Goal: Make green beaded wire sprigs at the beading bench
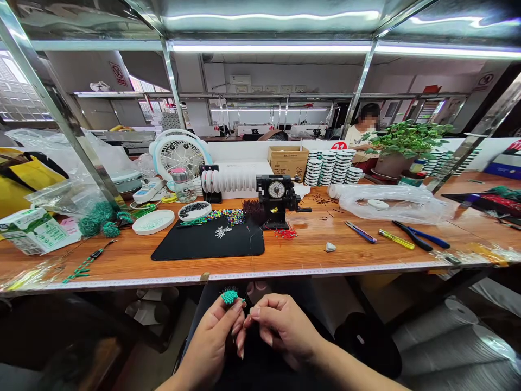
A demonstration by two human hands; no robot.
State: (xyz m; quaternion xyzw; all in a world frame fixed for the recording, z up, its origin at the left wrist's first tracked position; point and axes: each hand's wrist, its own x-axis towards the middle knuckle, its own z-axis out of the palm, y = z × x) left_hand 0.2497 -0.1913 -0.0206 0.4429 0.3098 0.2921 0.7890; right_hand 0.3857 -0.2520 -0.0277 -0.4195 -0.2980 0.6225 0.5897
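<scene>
Green beads (229,297) in a tight cluster, thin dark wires sticking up behind them, are pinched between the thumb and fingers of my left hand (214,332), over my lap, just off the near edge of the table (301,255). My right hand (287,326) is close beside it, thumb and forefinger pressed together; whether anything fine lies between them, I can't tell. Beyond, a black mat (207,244) bears small white pieces (223,232); farther right lie a yellow tool (396,239) and pliers (415,238).
</scene>
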